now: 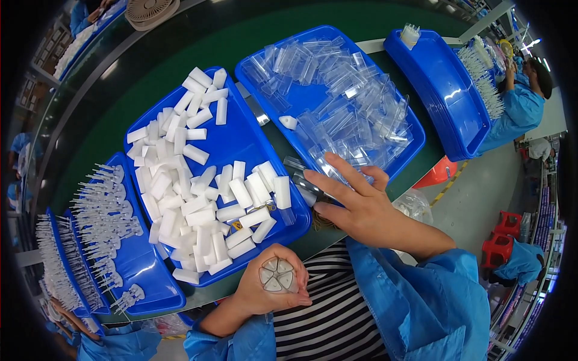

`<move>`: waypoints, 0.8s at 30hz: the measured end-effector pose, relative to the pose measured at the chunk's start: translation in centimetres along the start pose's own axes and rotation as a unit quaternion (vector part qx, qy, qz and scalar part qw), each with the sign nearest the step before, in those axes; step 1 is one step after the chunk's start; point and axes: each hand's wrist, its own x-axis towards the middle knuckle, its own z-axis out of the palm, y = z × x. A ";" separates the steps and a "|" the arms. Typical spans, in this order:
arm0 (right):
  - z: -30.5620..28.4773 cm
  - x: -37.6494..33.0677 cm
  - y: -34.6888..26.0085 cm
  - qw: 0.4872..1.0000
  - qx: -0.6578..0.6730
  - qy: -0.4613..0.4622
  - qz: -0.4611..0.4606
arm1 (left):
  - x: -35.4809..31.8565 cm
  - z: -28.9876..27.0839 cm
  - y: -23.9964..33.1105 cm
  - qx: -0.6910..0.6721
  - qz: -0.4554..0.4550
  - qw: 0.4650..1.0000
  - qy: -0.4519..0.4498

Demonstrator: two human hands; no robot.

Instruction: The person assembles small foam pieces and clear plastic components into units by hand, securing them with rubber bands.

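Observation:
My left hand (269, 281) is closed round a bundle of clear plastic wedge-shaped pieces (277, 275), their ends facing up in a ring. My right hand (361, 207) reaches palm down over the near corner of a blue tray (415, 141) of clear plastic pieces (355, 90). Its fingers are spread. Clear tube-like parts (301, 179) lie beside its fingertips, in the gap between two trays; whether the fingers touch them I cannot tell. Left of that gap, a second blue tray (241, 129) holds many white foam-like blocks (174, 180).
White branched plastic parts (102, 222) fill blue trays (153, 298) at the left. Stacked blue trays (448, 102) stand at the far right, near a co-worker in blue (524, 111). A fan (147, 9) sits beyond the green table (205, 42). Red stools (498, 249) are on the floor.

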 end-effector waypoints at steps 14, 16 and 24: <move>1.1 0.2 0.1 0.999 -0.049 0.005 -0.018 | 0.6 0.7 0.5 0.160 0.087 0.974 0.132; 1.7 0.1 0.2 0.998 -0.063 0.010 -0.022 | 0.8 0.7 0.5 0.158 0.090 0.975 0.131; -0.5 1.0 0.1 1.000 0.013 -0.011 0.006 | 1.2 0.6 0.6 0.208 0.133 0.958 0.143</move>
